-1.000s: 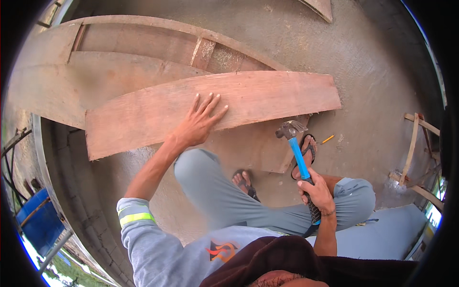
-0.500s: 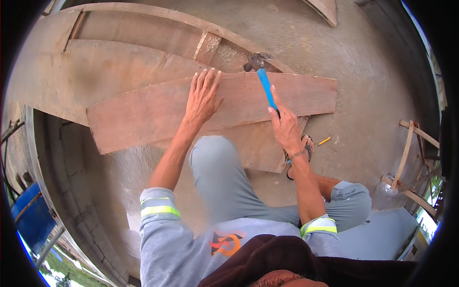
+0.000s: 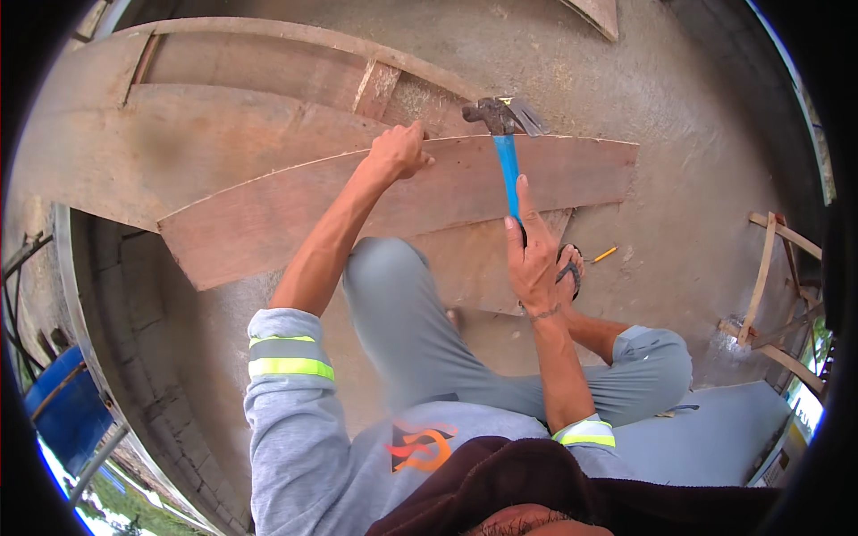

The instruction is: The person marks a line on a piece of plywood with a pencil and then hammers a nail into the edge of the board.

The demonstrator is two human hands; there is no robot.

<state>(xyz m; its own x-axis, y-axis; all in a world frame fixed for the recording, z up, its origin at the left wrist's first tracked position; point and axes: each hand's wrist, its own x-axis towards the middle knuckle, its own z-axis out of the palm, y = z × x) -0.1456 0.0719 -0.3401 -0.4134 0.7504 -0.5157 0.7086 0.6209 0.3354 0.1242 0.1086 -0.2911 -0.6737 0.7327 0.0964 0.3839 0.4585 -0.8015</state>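
Observation:
A claw hammer [image 3: 507,165] with a blue handle and dark metal head is gripped by my right hand [image 3: 534,261], the thumb and index finger lying along the handle. Its head hangs just beyond the far edge of a curved reddish plywood strip [image 3: 304,210]. At that same far edge, left of the hammer, my left hand [image 3: 400,152] is closed with its fingers curled. Whatever its fingers hold, if anything, is too small or hidden to make out. The strip lies across other wooden pieces in front of my knees.
A larger plywood panel with a curved wooden frame [image 3: 308,34] lies beyond and left. My sandalled foot [image 3: 570,272] rests near a yellow pencil [image 3: 606,254]. At right stands a wooden frame [image 3: 758,277]; at left are a low block wall [image 3: 134,330] and a blue drum [image 3: 71,397].
My left hand has gone from lying flat on the strip to a closed grip slightly farther along its far edge. The hammer in my right hand has shifted slightly right and its head has turned.

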